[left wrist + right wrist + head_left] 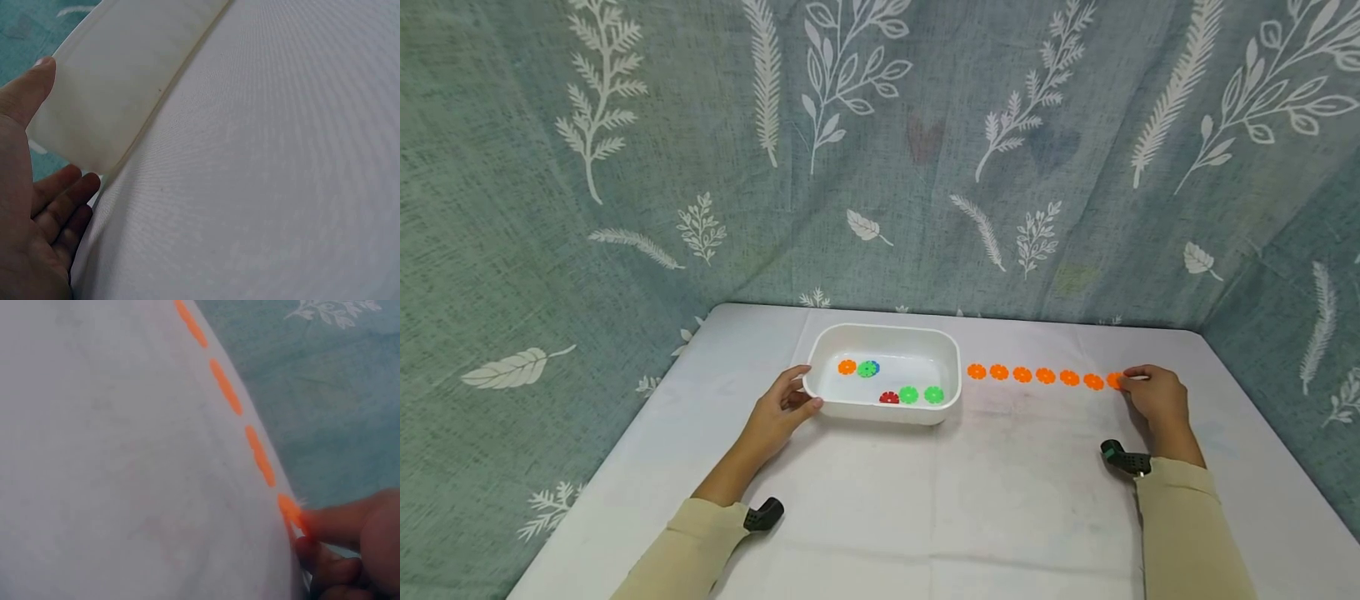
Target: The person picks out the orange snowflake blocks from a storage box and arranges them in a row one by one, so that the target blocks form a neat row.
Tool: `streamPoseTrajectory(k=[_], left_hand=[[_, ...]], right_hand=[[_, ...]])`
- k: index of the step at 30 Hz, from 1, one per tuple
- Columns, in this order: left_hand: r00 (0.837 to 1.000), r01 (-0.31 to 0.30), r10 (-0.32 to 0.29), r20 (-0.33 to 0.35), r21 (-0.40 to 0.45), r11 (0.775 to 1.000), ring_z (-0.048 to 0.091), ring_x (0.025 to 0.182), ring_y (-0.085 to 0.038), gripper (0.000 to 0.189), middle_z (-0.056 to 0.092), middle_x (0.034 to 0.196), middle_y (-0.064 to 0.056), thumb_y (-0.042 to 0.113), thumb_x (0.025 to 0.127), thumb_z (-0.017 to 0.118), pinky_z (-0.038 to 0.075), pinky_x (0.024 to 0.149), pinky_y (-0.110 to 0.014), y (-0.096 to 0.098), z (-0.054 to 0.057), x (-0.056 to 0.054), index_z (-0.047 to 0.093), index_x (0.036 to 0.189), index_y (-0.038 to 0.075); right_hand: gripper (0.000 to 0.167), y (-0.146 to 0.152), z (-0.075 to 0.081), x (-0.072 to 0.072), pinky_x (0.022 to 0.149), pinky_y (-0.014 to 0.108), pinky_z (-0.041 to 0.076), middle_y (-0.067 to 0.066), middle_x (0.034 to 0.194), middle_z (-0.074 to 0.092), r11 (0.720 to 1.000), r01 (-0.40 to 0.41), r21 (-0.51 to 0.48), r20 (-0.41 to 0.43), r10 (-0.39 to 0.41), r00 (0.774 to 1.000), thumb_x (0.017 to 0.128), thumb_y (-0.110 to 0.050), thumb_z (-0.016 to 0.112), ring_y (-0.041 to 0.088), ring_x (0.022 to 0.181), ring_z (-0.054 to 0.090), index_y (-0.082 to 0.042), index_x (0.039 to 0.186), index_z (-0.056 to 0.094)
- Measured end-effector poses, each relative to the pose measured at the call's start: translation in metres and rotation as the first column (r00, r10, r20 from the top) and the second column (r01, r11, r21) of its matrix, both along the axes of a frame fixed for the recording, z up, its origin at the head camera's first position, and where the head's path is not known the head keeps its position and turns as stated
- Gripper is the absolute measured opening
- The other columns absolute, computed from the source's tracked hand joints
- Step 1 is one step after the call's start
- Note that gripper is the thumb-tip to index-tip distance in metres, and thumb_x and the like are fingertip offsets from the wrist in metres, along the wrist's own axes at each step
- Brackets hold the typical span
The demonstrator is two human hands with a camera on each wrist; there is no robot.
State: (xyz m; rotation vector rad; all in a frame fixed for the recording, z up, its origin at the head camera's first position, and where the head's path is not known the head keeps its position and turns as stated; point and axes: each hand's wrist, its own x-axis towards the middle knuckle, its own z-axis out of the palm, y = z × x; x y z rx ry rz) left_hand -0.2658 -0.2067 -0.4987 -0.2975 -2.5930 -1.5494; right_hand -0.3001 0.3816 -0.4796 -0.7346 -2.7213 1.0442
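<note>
Near the table's far side is a white plastic tub (880, 412) holding several notched plastic discs: an orange one (847, 367), a green one (867, 369) over a blue one, a red one (889, 398) and two more green ones. My left hand (781, 408) grips the tub's left end; in the left wrist view the thumb (34, 87) lies against its wall. To the right of the tub runs a row of orange discs (1022, 375). At the row's right end my right hand (1156, 400) pinches an orange disc (290, 509) between thumb and finger, partly covering it.
A white cloth (1000, 500) covers the table. Behind it hangs a green-blue curtain (887, 258) with white leaf prints, which also closes in both sides. Each wrist wears a small black camera, such as the one (763, 515) on the left.
</note>
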Motion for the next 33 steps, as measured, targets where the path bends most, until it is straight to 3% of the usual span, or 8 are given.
streamPoseTrajectory(k=[8, 14, 21, 24, 26, 33], left_hand=[[1.0, 0.004, -0.004, 0.006, 0.011, 1.0, 0.06, 0.102, -0.023, 0.071, 0.058, 0.133, -0.009, 0.045, 0.085, 0.073, 0.046, 0.089, -0.044, 0.0, 0.001, 0.0, 0.041, 0.145, 0.024], [1.0, 0.009, -0.009, 0.002, 0.019, 1.0, 0.059, 0.104, -0.029, 0.069, 0.056, 0.134, -0.016, 0.032, 0.089, 0.072, 0.045, 0.089, -0.049, 0.0, 0.004, 0.001, 0.038, 0.147, 0.018], [1.0, 0.02, -0.02, 0.003, 0.001, 1.0, 0.059, 0.104, -0.032, 0.065, 0.056, 0.132, -0.021, 0.024, 0.092, 0.071, 0.046, 0.088, -0.046, 0.01, 0.031, 0.019, 0.039, 0.146, 0.008], [1.0, 0.02, -0.02, -0.007, -0.011, 1.0, 0.06, 0.102, -0.032, 0.064, 0.056, 0.131, -0.022, 0.024, 0.092, 0.07, 0.047, 0.087, -0.046, 0.011, 0.035, 0.022, 0.039, 0.145, 0.008], [1.0, 0.017, -0.017, -0.008, -0.012, 1.0, 0.06, 0.102, -0.032, 0.064, 0.056, 0.131, -0.022, 0.024, 0.092, 0.07, 0.047, 0.088, -0.047, 0.01, 0.032, 0.02, 0.039, 0.145, 0.008], [1.0, 0.012, -0.012, 0.007, 0.013, 1.0, 0.06, 0.104, -0.03, 0.068, 0.056, 0.135, -0.017, 0.03, 0.09, 0.072, 0.046, 0.087, -0.048, 0.001, 0.004, 0.0, 0.038, 0.147, 0.015]], right_hand=[[0.029, -0.004, 0.002, -0.001, 0.077, 0.049, 0.044, 0.027, 0.107, 0.059, 0.997, 0.0, 0.074, 0.044, -0.003, 0.999, 0.095, -0.015, 0.056, 0.041, 0.095, 0.052, 0.007, 0.112, 0.061], [0.03, -0.006, 0.0, -0.002, 0.077, 0.048, 0.045, 0.027, 0.109, 0.059, 0.998, 0.02, 0.056, 0.019, -0.021, 1.0, 0.096, -0.017, 0.056, 0.041, 0.096, 0.052, 0.007, 0.113, 0.061], [0.037, -0.01, 0.01, -0.002, 0.065, 0.033, 0.043, 0.025, 0.117, 0.057, 0.997, 0.015, -0.078, 0.013, -0.014, 1.0, 0.099, -0.023, 0.054, 0.036, 0.097, 0.053, 0.005, 0.123, 0.058], [0.041, -0.017, 0.02, -0.003, 0.063, 0.031, 0.043, 0.025, 0.12, 0.056, 0.992, -0.032, -0.123, 0.004, 0.032, 0.999, 0.099, -0.027, 0.054, 0.034, 0.096, 0.054, 0.004, 0.127, 0.057], [0.042, -0.024, 0.027, -0.003, 0.065, 0.032, 0.044, 0.024, 0.122, 0.056, 0.989, -0.067, -0.131, -0.014, 0.066, 0.998, 0.099, -0.029, 0.055, 0.033, 0.095, 0.055, 0.002, 0.127, 0.057], [0.038, -0.058, 0.045, -0.006, 0.075, 0.043, 0.045, 0.021, 0.123, 0.054, 0.971, -0.176, -0.16, -0.069, 0.166, 0.984, 0.1, -0.029, 0.056, 0.035, 0.101, 0.052, -0.003, 0.127, 0.059]])
